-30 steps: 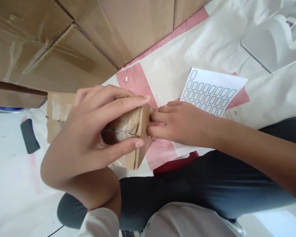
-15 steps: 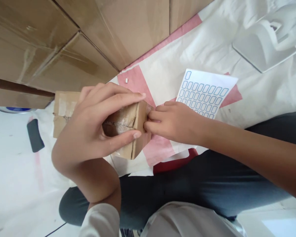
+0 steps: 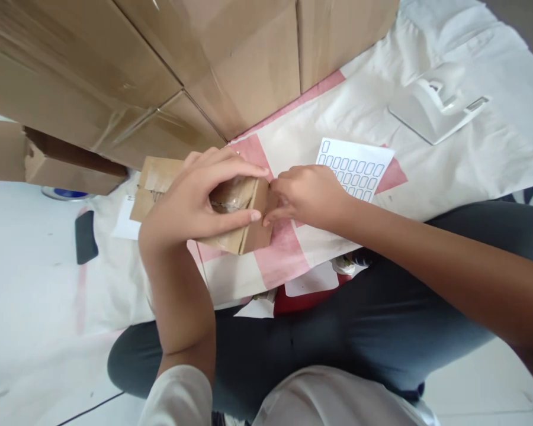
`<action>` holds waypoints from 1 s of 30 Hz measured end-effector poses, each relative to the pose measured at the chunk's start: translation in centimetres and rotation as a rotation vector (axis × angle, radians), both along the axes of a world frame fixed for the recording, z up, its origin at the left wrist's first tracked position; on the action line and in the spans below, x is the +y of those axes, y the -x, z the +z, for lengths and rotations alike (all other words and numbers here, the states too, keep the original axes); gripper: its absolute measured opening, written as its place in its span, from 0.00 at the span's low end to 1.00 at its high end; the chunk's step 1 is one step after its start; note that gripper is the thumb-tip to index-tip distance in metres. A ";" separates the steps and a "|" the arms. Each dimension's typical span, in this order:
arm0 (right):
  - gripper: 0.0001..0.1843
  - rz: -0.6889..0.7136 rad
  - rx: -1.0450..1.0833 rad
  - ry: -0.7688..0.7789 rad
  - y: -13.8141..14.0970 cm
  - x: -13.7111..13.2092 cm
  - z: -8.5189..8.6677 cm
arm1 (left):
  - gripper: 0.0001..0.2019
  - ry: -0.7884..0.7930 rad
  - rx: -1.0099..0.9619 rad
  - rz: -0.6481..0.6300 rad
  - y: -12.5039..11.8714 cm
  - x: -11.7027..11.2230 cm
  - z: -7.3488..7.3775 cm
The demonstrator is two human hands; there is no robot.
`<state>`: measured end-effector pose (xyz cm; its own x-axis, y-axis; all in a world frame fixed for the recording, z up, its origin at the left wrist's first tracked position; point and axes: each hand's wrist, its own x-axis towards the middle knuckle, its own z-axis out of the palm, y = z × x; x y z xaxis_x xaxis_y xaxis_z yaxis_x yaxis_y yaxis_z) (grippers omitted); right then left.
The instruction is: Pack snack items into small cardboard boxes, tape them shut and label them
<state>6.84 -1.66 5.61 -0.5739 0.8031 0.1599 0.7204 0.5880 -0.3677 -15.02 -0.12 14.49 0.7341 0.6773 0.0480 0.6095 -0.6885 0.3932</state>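
Observation:
My left hand [image 3: 190, 204] is wrapped over a small taped cardboard box [image 3: 242, 228], fingers on top and thumb along its near side. Against the box's right end my right hand [image 3: 306, 195] presses with its fingertips bunched together; whether anything is between them is hidden. Just behind that hand lies a white sheet of blue-outlined labels [image 3: 355, 168]. The box rests low over a white and pink cloth [image 3: 288, 260] on the floor.
Large cardboard cartons [image 3: 231, 59] stand stacked behind. A flattened cardboard piece [image 3: 153, 183] lies left of the box, a dark flat object [image 3: 86, 236] on the floor further left, a white plastic piece [image 3: 433, 106] at the right. My legs cross the foreground.
The view has pulled back and tilted, so hands and box appear smaller and higher. Both hands keep the same hold at the box's right end.

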 end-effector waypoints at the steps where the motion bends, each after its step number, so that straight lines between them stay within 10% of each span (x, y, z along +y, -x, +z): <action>1: 0.28 -0.062 0.010 0.007 -0.1 0.4 -0.2 | 0.23 -0.007 -0.009 0.001 0.0 0.0 0.0; 6: 0.17 -0.435 0.134 -0.072 -2.9 3.9 -0.3 | 0.23 0.007 -0.047 0.050 0.0 0.1 -0.3; 10: 0.22 -0.130 0.321 -0.112 -4.4 3.0 1.8 | 0.21 0.004 -0.104 0.071 0.1 -0.1 -0.7; 13: 0.60 0.212 0.471 0.029 -1.6 -1.0 1.6 | 0.19 -0.018 -0.125 0.066 -0.1 -0.3 -0.8; 16: 0.81 0.071 0.640 0.042 2.4 -4.4 -0.5 | 0.19 -0.091 -0.175 0.081 -0.5 -0.9 -0.5; 20: 0.66 -0.014 0.587 -0.037 3.6 -6.3 -0.9 | 0.17 -0.382 -0.353 0.279 -0.6 -3.1 -0.2; 24: 0.49 -0.093 0.512 -0.198 -1.9 -7.5 1.8 | 0.13 -0.664 -0.612 0.540 0.5 -6.0 -2.0; 30: 0.49 -0.805 0.728 -0.623 -16.6 -7.1 4.5 | 0.07 -0.471 -0.597 0.555 3.2 -7.4 -8.8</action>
<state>23.46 -8.78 10.14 0.4253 0.5585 0.7121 0.7022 0.2928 -0.6490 -18.18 -7.51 5.64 0.0778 0.7384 0.6699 0.6857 -0.5274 0.5017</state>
